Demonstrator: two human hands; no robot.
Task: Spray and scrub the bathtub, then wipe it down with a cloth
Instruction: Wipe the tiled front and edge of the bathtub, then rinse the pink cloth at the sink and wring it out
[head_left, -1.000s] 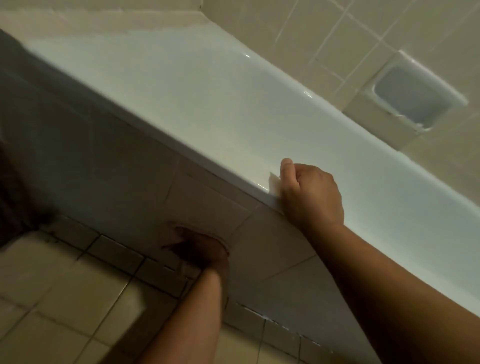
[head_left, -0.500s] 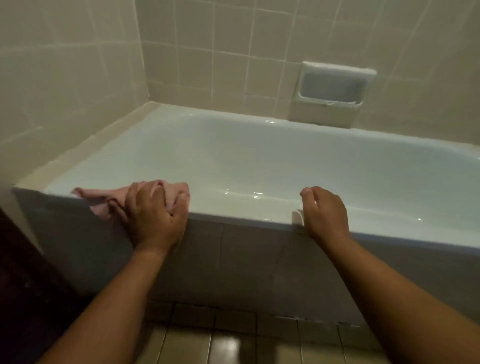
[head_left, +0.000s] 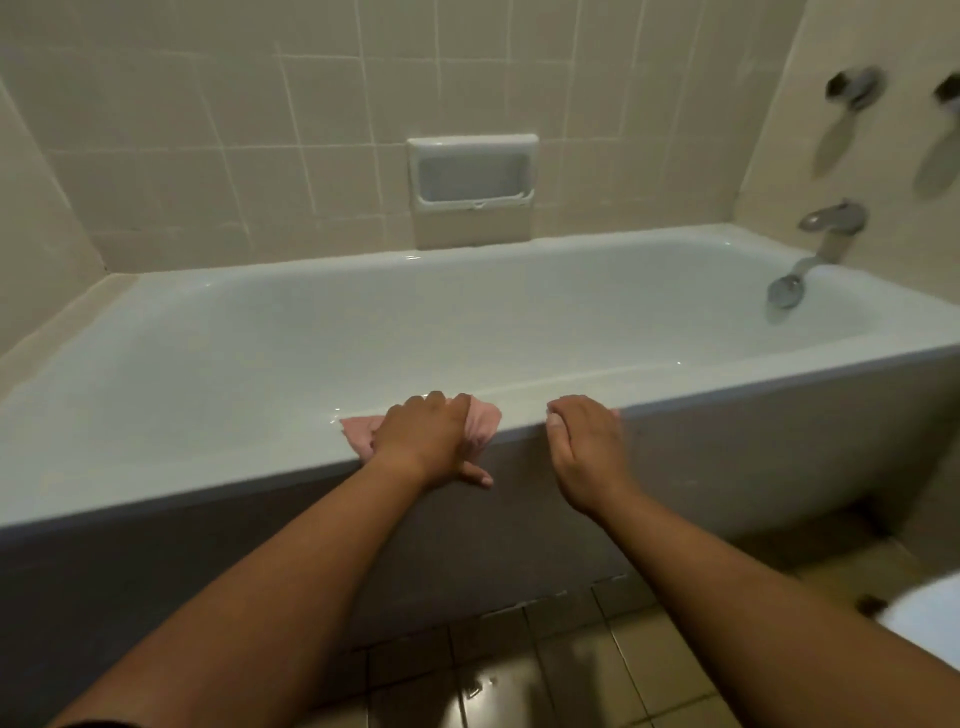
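Wipe-down step: the left hand (head_left: 426, 441) clamps a bunched pink cloth (head_left: 483, 426) onto the bathtub (head_left: 208, 467) front rim (its 6 o'clock edge). The right hand (head_left: 584, 441) curls at the cloth's 3 o'clock, seemingly empty, though I cannot tell. The next move calls for firm sliding pressure along the rim.

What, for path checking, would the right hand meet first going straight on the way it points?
The right hand meets the glossy white bathtub's near rim, which it seems to touch; beyond lies open basin.
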